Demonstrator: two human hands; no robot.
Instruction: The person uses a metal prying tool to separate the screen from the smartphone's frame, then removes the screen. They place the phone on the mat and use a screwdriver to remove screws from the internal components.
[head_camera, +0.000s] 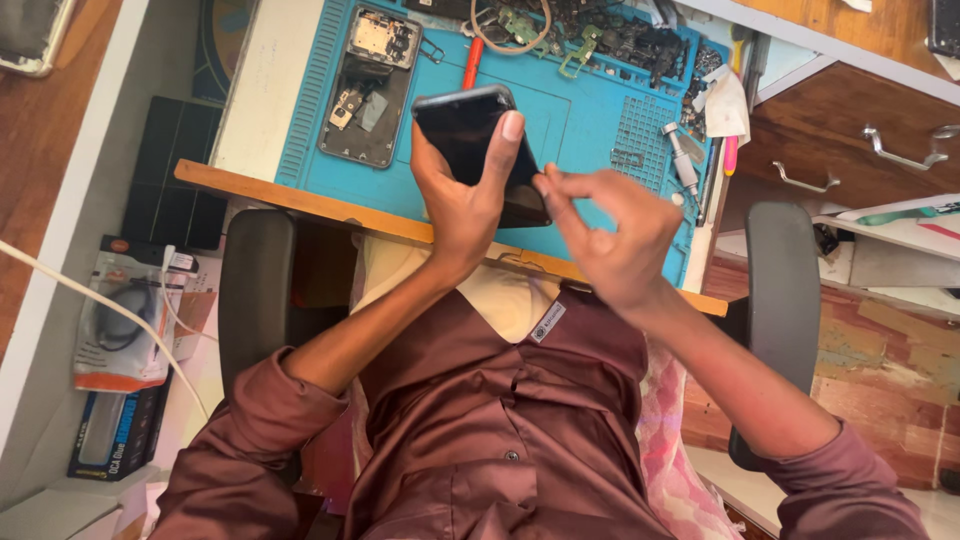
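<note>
My left hand (462, 205) grips a black phone (462, 128) from below and holds it tilted above the blue work mat (590, 120), with my thumb pressed on its dark screen. My right hand (622, 240) is beside it. Its thumb and forefinger pinch together at the phone's lower right edge, and the other fingers are curled. Whether anything small is between those fingertips cannot be made out.
An opened phone body (365, 90) lies on the mat's left. A red-handled tool (472, 62), a heap of small parts (610, 40) and a metal driver (680, 160) lie at the back and right. Chair armrests (255, 290) (785, 290) flank me, with wooden drawers (850, 140) right and packaged goods (125, 330) left.
</note>
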